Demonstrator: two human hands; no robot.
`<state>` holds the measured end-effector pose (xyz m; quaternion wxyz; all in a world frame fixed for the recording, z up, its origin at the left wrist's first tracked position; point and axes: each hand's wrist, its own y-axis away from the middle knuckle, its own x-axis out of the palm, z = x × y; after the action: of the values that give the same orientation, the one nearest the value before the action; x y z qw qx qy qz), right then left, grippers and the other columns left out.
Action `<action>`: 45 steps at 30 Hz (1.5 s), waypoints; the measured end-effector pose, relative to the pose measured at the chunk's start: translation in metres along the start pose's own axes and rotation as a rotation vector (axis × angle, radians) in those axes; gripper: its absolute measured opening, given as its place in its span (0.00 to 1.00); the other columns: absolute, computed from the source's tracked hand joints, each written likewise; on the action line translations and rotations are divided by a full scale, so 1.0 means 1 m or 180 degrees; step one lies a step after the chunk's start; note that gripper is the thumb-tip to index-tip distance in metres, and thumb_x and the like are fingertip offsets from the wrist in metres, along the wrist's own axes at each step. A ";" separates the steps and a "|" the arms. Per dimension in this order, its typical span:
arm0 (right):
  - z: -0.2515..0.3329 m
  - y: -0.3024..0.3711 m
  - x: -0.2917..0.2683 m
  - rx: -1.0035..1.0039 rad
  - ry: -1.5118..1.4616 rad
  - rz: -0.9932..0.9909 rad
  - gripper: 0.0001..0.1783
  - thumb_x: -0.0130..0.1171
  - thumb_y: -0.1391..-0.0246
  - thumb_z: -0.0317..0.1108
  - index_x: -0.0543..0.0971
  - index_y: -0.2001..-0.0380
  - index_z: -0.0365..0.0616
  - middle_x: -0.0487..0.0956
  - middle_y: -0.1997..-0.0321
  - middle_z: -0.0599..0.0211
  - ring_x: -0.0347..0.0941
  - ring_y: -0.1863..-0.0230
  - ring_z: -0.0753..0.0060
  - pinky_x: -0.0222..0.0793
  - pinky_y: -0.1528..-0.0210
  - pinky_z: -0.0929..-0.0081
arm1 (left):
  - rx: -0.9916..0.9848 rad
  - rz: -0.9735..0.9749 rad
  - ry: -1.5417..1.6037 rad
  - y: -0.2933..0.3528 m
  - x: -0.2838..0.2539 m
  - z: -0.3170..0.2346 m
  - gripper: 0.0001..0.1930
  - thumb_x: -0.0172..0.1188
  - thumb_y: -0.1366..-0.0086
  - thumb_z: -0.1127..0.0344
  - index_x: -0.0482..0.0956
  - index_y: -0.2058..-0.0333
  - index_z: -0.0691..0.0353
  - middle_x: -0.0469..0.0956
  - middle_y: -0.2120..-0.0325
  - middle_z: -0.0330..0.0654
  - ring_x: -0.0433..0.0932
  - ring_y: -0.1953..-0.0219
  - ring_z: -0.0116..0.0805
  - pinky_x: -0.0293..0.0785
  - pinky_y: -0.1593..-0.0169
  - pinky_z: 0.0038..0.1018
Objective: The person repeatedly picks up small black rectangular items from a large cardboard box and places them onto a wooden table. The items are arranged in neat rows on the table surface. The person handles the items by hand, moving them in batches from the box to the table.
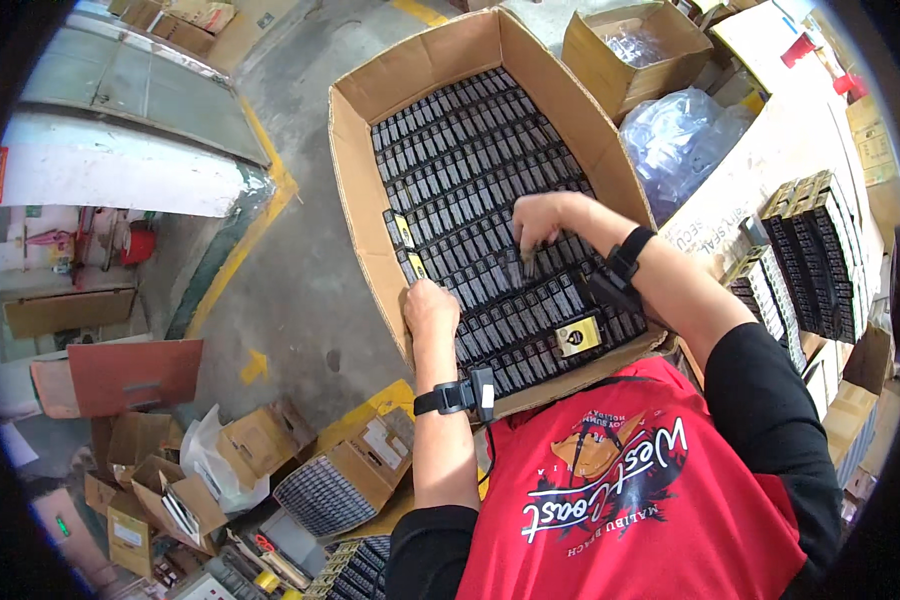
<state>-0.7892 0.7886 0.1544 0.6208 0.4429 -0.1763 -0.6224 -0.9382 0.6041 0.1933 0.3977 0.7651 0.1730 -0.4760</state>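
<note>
A large open cardboard carton (pixel 418 60) stands in front of me, filled with tight rows of small dark packs (pixel 460 165) with pale edges. My left hand (pixel 432 308) is closed at the carton's left side, by the ends of the rows; what its fingers grip is hidden. My right hand (pixel 548 222) reaches in over the middle rows, fingers bent downward and drawn together. Whatever lies between those fingertips is blurred. One yellow-and-black pack (pixel 577 337) lies flat on the near rows. Two more packs with yellow faces (pixel 415 266) show beside the left wall.
Stacks of similar dark packs (pixel 815 255) stand on the table at right. Behind them are a smaller carton (pixel 595 75) and clear plastic bags (pixel 685 140). At lower left sit a tilted carton of packs (pixel 375 455) and several open boxes (pixel 175 500) on the floor.
</note>
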 end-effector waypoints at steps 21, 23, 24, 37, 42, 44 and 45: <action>0.025 0.150 0.037 -0.0677 -0.1349 -0.3727 0.23 0.51 0.49 0.39 0.65 0.54 0.33 0.68 0.56 0.40 0.69 0.54 0.40 0.66 0.50 0.55 | 0.1559 -0.1673 0.2606 0.054 -0.044 -0.077 0.16 0.58 0.42 0.73 0.71 0.56 0.78 0.77 0.68 0.49 0.75 0.67 0.34 0.72 0.60 0.29; -0.001 0.200 0.047 -0.0997 -0.1680 -0.4428 0.24 0.51 0.46 0.39 0.61 0.50 0.37 0.64 0.54 0.44 0.64 0.49 0.43 0.63 0.49 0.56 | 0.1944 -0.1487 0.2950 0.093 -0.050 -0.129 0.19 0.56 0.40 0.73 0.69 0.51 0.76 0.75 0.64 0.47 0.74 0.64 0.33 0.72 0.59 0.28; -0.021 0.217 0.056 -0.1210 -0.1823 -0.4934 0.22 0.51 0.45 0.39 0.63 0.52 0.39 0.65 0.54 0.48 0.62 0.48 0.45 0.61 0.48 0.58 | 0.2412 -0.1431 0.2953 0.108 -0.043 -0.155 0.19 0.56 0.39 0.72 0.69 0.50 0.75 0.73 0.63 0.46 0.73 0.63 0.34 0.71 0.59 0.28; -0.256 0.461 0.374 0.2084 -0.3582 -0.5640 0.25 0.58 0.49 0.51 0.76 0.60 0.38 0.78 0.67 0.62 0.73 0.66 0.72 0.68 0.60 0.73 | 0.4485 0.3237 0.1309 0.322 0.246 -0.315 0.21 0.60 0.45 0.72 0.72 0.51 0.67 0.69 0.65 0.43 0.71 0.61 0.33 0.70 0.60 0.24; -0.313 0.443 0.413 0.1731 -0.3812 -0.4867 0.24 0.67 0.61 0.47 0.78 0.67 0.39 0.77 0.76 0.70 0.66 0.75 0.81 0.66 0.69 0.77 | 0.4506 0.2621 0.0720 0.313 0.309 -0.313 0.12 0.60 0.45 0.70 0.78 0.62 0.70 0.75 0.72 0.46 0.75 0.68 0.35 0.71 0.61 0.27; -0.338 0.433 0.411 0.1658 -0.4023 -0.4873 0.20 0.68 0.61 0.45 0.79 0.72 0.38 0.75 0.81 0.71 0.65 0.77 0.80 0.64 0.71 0.75 | 0.4373 0.2240 0.0984 0.315 0.320 -0.315 0.10 0.61 0.46 0.68 0.78 0.67 0.69 0.75 0.76 0.47 0.76 0.71 0.37 0.71 0.63 0.28; -0.359 0.420 0.419 0.1634 -0.4020 -0.5063 0.19 0.68 0.60 0.44 0.79 0.74 0.37 0.74 0.82 0.71 0.65 0.77 0.80 0.64 0.71 0.74 | 0.4196 0.2184 0.1124 0.325 0.318 -0.321 0.09 0.60 0.46 0.67 0.78 0.69 0.68 0.75 0.77 0.47 0.76 0.72 0.39 0.71 0.65 0.29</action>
<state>-0.1852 0.4484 0.1423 -0.2851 0.1440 -0.2531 -0.9132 -0.3849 0.6130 0.1365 -0.0492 0.9198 -0.3333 -0.2012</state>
